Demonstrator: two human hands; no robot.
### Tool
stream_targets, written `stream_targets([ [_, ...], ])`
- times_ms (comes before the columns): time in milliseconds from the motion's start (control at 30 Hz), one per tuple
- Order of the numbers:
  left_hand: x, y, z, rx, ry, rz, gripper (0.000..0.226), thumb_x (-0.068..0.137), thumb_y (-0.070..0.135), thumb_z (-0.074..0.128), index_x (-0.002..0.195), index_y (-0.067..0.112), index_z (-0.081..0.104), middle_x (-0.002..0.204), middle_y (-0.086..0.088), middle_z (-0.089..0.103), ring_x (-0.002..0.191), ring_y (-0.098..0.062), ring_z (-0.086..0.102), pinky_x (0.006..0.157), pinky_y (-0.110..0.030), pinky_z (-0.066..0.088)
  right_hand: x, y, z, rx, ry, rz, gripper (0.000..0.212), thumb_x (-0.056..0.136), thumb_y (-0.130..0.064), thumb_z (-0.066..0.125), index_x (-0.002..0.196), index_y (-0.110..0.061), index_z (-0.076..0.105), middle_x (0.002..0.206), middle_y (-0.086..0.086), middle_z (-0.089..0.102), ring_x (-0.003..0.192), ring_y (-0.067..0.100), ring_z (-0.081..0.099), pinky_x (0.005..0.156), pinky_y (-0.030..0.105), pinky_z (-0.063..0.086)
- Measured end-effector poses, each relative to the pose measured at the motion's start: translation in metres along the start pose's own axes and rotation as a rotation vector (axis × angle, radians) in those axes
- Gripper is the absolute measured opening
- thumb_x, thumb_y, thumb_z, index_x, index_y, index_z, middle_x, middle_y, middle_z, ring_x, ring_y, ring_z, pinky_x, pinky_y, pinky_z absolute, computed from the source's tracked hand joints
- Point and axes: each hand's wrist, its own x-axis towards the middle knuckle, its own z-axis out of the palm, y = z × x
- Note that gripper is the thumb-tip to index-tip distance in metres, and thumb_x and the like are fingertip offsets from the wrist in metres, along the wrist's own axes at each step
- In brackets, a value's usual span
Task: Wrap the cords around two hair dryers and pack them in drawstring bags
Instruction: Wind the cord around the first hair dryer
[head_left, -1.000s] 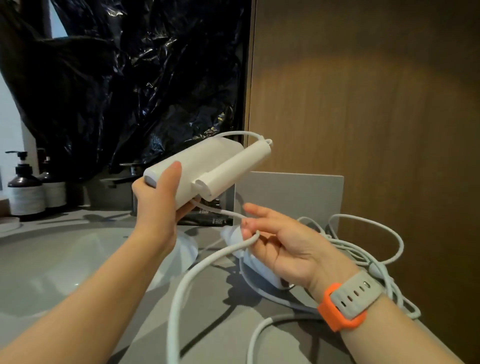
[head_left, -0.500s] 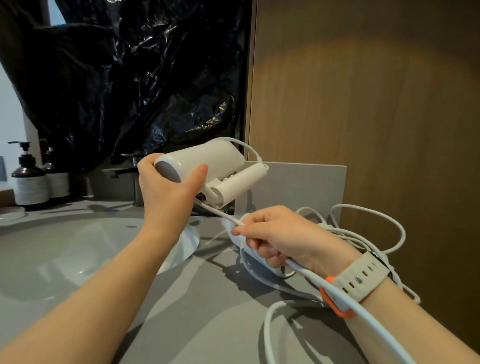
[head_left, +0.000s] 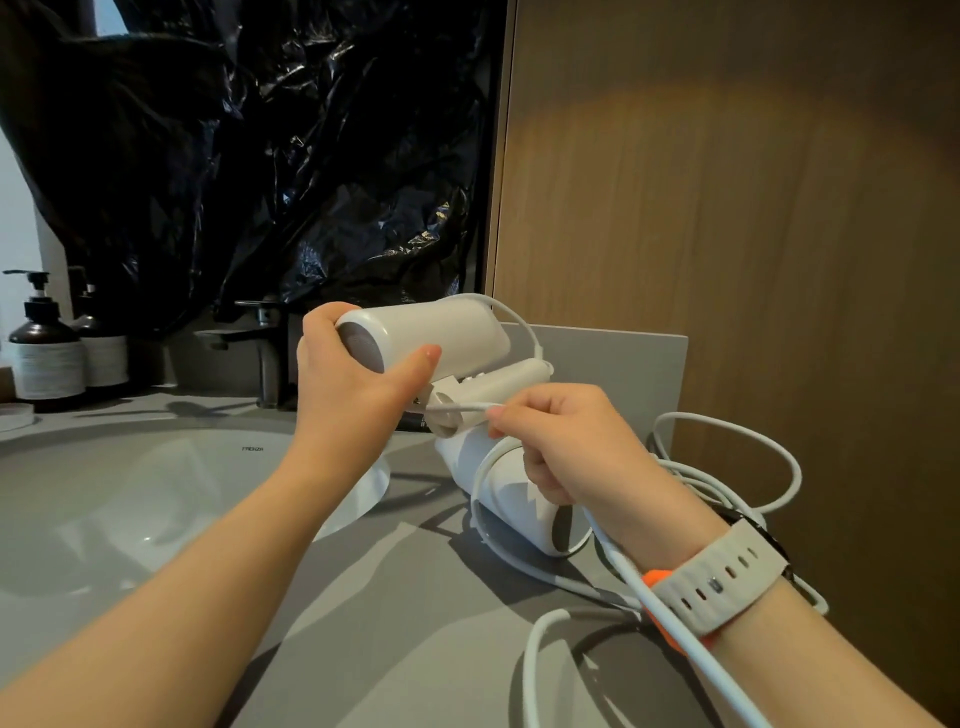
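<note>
Left hand (head_left: 353, 395) grips dryer (head_left: 441, 327), long axis 9-to-3; right hand (head_left: 571, 447) pinches cord (head_left: 462, 408) at dryer's 5 o'clock.

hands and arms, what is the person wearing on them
Both arms are bare, no sleeves in view. The right wrist carries a pale grey perforated rubbery watch strap with an orange edge. The left hand and right hand show no gloves.

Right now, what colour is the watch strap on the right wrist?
The watch strap is pale grey, orange beneath; head view.
</note>
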Motion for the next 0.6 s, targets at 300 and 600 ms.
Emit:
stream_targets([
  [300, -0.001, 0.0, 0.002, 0.007, 0.041, 0.012, 0.062, 0.061, 0.041, 0.071, 0.11, 0.024, 0.037, 0.119, -0.003, 0.042, 0.101, -0.012, 0.047, 0.082, -0.022, 0.043, 0.005, 0.006, 0.006, -0.103, 0.171, -0.223, 0.026, 0.088, -0.021, 0.059, 0.063, -0.014, 0.06, 0.036, -0.013, 0.042, 0.038, 0.002, 0.037, 0.049, 0.018, 0.029],
  [600, 0.006, -0.003, -0.021, 0.201, 0.028, 0.13, 0.061, 0.072, 0.019, 0.078, 0.121, 0.02, 0.042, 0.112, 0.0, 0.032, 0.093, -0.008, 0.033, 0.076, -0.004, 0.028, -0.004, -0.003, -0.017, 0.345, -0.282, 0.189, 0.011, 0.093, -0.009, 0.048, 0.092, -0.003, 0.057, 0.051, -0.002, 0.021, 0.035, 0.004, 0.018, 0.034, 0.013, 0.015],
])
